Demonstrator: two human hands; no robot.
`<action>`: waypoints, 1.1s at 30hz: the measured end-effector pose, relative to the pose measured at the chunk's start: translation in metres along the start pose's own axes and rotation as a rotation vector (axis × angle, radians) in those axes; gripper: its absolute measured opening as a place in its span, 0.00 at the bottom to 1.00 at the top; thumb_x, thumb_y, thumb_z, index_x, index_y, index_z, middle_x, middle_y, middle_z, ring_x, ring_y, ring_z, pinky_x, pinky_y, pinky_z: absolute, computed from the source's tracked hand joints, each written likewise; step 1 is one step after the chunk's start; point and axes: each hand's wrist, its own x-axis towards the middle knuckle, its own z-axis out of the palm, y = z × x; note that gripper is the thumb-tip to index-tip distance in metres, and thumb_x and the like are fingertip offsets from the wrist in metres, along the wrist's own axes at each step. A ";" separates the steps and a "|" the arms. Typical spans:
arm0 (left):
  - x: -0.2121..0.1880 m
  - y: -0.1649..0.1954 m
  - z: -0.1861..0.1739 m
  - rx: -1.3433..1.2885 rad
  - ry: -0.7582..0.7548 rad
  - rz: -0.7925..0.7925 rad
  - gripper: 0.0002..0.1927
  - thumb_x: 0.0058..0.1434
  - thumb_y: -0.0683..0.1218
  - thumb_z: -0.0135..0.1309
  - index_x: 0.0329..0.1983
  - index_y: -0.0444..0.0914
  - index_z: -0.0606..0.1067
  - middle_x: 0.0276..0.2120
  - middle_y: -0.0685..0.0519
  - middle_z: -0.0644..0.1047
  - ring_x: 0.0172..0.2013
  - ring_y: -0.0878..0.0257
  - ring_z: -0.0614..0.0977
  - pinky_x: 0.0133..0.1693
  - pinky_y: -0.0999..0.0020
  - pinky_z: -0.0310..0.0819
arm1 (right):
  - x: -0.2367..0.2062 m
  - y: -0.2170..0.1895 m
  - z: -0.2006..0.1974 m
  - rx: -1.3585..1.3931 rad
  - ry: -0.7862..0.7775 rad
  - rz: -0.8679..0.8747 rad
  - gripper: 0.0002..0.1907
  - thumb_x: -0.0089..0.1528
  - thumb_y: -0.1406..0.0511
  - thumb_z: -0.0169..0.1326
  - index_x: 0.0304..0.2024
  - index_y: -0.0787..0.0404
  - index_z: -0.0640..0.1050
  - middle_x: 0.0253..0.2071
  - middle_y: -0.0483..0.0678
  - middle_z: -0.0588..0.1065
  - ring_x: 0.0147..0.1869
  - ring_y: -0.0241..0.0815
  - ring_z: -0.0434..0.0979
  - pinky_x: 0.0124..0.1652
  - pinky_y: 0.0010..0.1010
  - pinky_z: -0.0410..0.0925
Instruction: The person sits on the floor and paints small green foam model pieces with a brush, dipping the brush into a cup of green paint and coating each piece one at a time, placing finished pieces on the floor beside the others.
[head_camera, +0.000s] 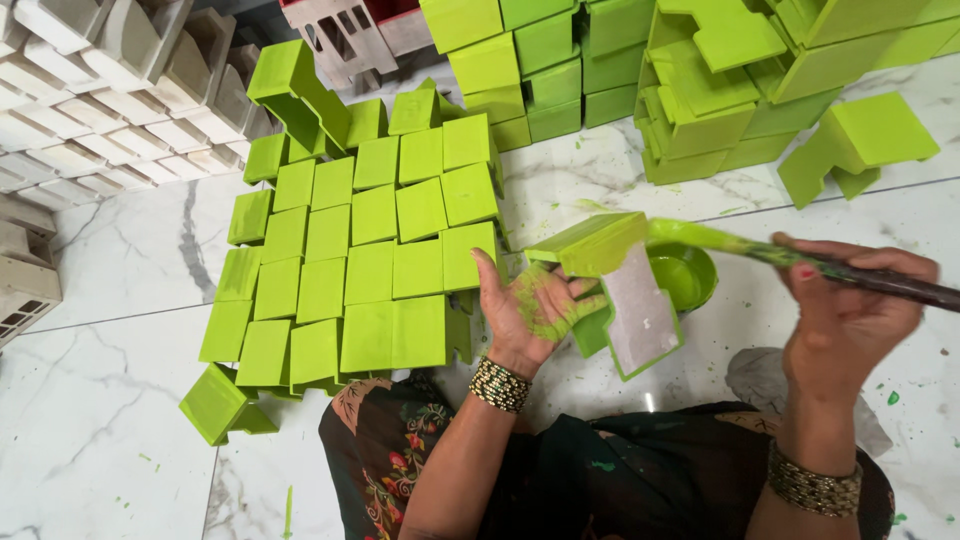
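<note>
Block (620, 290), step-shaped, sits in the left hand (535, 305) above the lap, near the middle of the view: top face already green, the big side face toward the camera is bare grey with green only at its edges. Left hand grip: fingers wrapped around the block from behind and below, palm smeared with green paint, closed on it. Right hand (850, 310) grip: fully closed around a dark-handled paintbrush (800, 262), whose green-loaded front end lies across to the block's top edge (bristle contact itself is hard to make out). Just behind the block, a green paint bowl (690, 275) stands on the white marble floor (110, 400). To the left, painted green blocks (360, 260) lie packed in tight rows on the floor, one loose piece (222, 405) at the near-left corner of the group. More green blocks are stacked at the top (540, 60) and top right (740, 80). Unpainted grey blocks (90, 110) are piled at the top left. Green spatter marks the floor at right.
</note>
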 end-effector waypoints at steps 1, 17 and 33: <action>0.001 0.002 -0.001 -0.011 -0.016 0.003 0.63 0.58 0.87 0.38 0.69 0.27 0.59 0.62 0.36 0.67 0.59 0.34 0.74 0.59 0.33 0.67 | 0.000 0.000 -0.003 0.004 0.026 -0.003 0.18 0.76 0.80 0.54 0.55 0.62 0.60 0.50 0.62 0.75 0.55 0.55 0.80 0.60 0.42 0.81; 0.001 -0.006 0.008 0.105 0.149 0.072 0.63 0.55 0.88 0.36 0.63 0.26 0.64 0.54 0.40 0.70 0.53 0.39 0.79 0.57 0.34 0.71 | -0.012 -0.008 0.031 0.256 -0.047 0.166 0.17 0.74 0.79 0.56 0.54 0.63 0.61 0.48 0.61 0.77 0.55 0.56 0.83 0.58 0.43 0.81; -0.007 0.005 0.008 0.043 0.103 0.022 0.63 0.53 0.86 0.36 0.64 0.26 0.67 0.61 0.36 0.73 0.54 0.38 0.79 0.56 0.36 0.71 | -0.007 -0.002 0.002 0.401 -0.028 0.221 0.16 0.73 0.82 0.53 0.52 0.63 0.62 0.48 0.61 0.78 0.52 0.54 0.83 0.59 0.47 0.81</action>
